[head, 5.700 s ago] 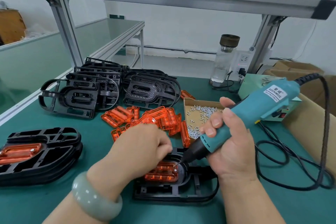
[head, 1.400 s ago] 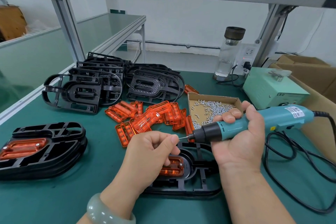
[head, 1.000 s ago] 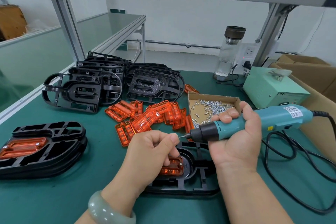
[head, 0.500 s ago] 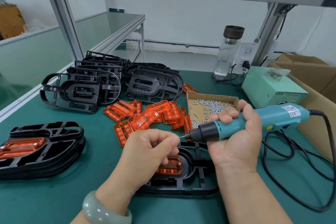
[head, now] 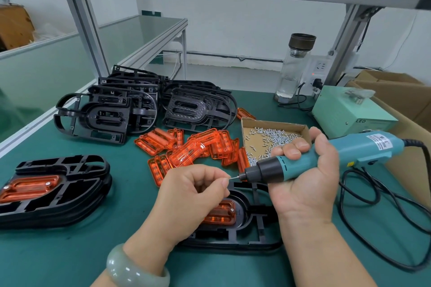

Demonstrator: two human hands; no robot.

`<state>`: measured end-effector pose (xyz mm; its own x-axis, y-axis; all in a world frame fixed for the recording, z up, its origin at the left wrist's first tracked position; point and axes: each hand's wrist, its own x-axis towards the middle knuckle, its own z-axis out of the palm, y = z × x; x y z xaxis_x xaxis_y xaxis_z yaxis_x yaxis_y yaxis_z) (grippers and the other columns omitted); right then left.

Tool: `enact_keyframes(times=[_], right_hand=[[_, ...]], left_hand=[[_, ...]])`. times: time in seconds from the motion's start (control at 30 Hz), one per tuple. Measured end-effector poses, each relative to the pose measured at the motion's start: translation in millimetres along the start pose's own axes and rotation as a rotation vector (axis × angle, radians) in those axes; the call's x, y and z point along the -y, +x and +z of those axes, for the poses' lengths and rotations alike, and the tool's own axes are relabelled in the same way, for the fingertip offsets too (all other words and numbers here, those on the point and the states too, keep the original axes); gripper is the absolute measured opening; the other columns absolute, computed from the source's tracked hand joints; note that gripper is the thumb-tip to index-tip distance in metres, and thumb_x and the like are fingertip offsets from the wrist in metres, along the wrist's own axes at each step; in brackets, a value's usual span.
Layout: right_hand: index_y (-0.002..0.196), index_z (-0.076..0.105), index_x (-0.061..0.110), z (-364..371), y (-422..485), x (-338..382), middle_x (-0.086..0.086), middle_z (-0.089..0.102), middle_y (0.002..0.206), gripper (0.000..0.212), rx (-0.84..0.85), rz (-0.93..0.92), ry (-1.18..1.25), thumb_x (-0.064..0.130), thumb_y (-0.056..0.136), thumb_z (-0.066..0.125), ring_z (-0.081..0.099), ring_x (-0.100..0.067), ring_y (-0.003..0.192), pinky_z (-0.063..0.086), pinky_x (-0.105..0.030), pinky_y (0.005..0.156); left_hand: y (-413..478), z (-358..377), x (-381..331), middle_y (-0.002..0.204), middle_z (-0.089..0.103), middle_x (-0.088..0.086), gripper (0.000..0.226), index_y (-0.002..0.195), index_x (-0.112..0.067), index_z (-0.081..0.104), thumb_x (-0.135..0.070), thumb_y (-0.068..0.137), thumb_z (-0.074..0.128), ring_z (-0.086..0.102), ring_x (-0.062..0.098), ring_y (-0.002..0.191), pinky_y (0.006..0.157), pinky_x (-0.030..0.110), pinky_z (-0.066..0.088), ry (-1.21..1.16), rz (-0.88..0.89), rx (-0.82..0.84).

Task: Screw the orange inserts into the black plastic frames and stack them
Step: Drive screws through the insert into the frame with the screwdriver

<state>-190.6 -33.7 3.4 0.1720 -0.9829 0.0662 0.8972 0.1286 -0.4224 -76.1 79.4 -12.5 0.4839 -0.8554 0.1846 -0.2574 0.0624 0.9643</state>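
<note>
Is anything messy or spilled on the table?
Nothing looks spilled: the screws seem to stay in their box. The orange inserts are the messy bit, heaped crisscross mid-table with some tipped on edge, and one insert lies apart behind the box. Nothing looks broken.

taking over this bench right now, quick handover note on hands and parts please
Left hand pinches a screw at the bit of the electric screwdriver, gripped by the right hand.
Current frame lies below the hands, orange insert seated, one screw head showing at its right end.
Finished stack at left.
Left: second screw, stack it, then the empty frames and loose inserts.
</note>
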Motion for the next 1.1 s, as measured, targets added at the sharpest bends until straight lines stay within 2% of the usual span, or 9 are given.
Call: enact_keyframes(times=[0.1,0.17,0.23,0.37,0.47,0.6,0.77,0.93,1.1], right_hand=[[0.092,0.052,0.022,0.0,0.0,-0.3,0.01,0.046,0.06,0.002,0.0,0.001,-0.005,0.023,0.092,0.05,0.043,-0.005,0.045,0.046,-0.02,0.057],[0.091,0.052,0.023,-0.8,0.7,1.3,0.01,0.046,0.06,0.001,0.004,-0.005,-0.006,0.023,0.091,0.052,0.044,-0.005,0.046,0.046,-0.021,0.057],[0.091,0.052,0.023,-1.8,2.0,3.4,0.01,0.047,0.06,0.001,0.004,-0.012,-0.007,0.024,0.091,0.052,0.044,-0.005,0.047,0.045,-0.022,0.059],[0.092,0.052,0.023,-2.4,4.9,5.9,0.01,0.047,0.06,0.002,-0.022,-0.025,-0.011,0.023,0.093,0.05,0.044,-0.005,0.046,0.046,-0.021,0.059],[0.092,0.052,0.022,-3.0,6.4,6.5,0.01,0.046,0.06,0.003,-0.027,-0.028,-0.015,0.022,0.094,0.05,0.044,-0.005,0.046,0.046,-0.02,0.058],[0.093,0.052,0.022,-3.6,7.7,6.2,0.01,0.047,0.059,0.002,-0.018,-0.029,-0.03,0.022,0.095,0.05,0.044,-0.005,0.045,0.046,-0.021,0.057],[0.094,0.05,0.022,-5.2,7.7,4.3,0.01,0.048,0.06,0.0,0.008,-0.017,-0.047,0.022,0.094,0.05,0.044,-0.005,0.046,0.046,-0.021,0.057],[0.095,0.051,0.023,-5.0,5.4,2.8,0.01,0.048,0.061,0.011,0.043,-0.007,-0.071,0.024,0.086,0.057,0.045,-0.005,0.047,0.047,-0.021,0.057],[0.096,0.051,0.023,-5.9,4.4,0.8,0.01,0.049,0.061,0.012,0.071,0.005,-0.095,0.024,0.086,0.057,0.046,-0.005,0.048,0.047,-0.022,0.057]], left_hand=[[-0.4,1.4,1.2,0.067,0.072,-0.005,0.015,0.074,-0.027,0.074,-0.014,0.079,0.07,0.058,0.0,0.054,0.054,0.011,0.047,-0.005,0.001,0.004],[0.0,-0.2,1.8,0.074,0.073,-0.006,0.011,0.082,-0.033,0.075,-0.024,0.075,0.074,0.062,0.006,0.062,0.06,0.013,0.05,-0.054,-0.008,0.018],[0.9,-6.3,4.3,0.081,0.073,-0.005,0.023,0.09,-0.039,0.073,-0.035,0.068,0.073,0.065,0.012,0.071,0.067,0.016,0.053,-0.05,-0.01,0.028],[5.4,-30.2,7.8,0.071,0.07,-0.009,0.018,0.081,-0.039,0.071,-0.024,0.073,0.077,0.059,0.003,0.06,0.059,0.01,0.047,0.218,-0.012,0.056],[7.2,-45.9,13.2,0.066,0.066,-0.01,0.017,0.073,-0.035,0.072,-0.022,0.068,0.082,0.052,0.001,0.054,0.055,0.009,0.044,0.375,-0.09,0.138],[7.3,-54.4,20.5,0.08,0.062,-0.008,0.03,0.083,-0.045,0.067,-0.033,0.063,0.086,0.053,-0.004,0.064,0.062,0.01,0.044,0.513,-0.178,0.263],[8.6,-51.7,23.8,0.083,0.057,-0.012,0.034,0.082,-0.055,0.061,-0.039,0.063,0.084,0.051,-0.007,0.073,0.067,0.009,0.042,0.598,-0.119,0.298],[8.3,-46.2,25.2,0.083,0.056,-0.014,0.031,0.085,-0.055,0.061,-0.041,0.067,0.081,0.051,-0.009,0.078,0.068,0.007,0.04,0.603,-0.081,0.328],[8.6,-29.2,28.0,0.086,0.053,-0.018,0.038,0.107,-0.045,0.065,-0.044,0.071,0.077,0.049,-0.009,0.081,0.071,0.007,0.039,0.608,-0.028,0.354]])
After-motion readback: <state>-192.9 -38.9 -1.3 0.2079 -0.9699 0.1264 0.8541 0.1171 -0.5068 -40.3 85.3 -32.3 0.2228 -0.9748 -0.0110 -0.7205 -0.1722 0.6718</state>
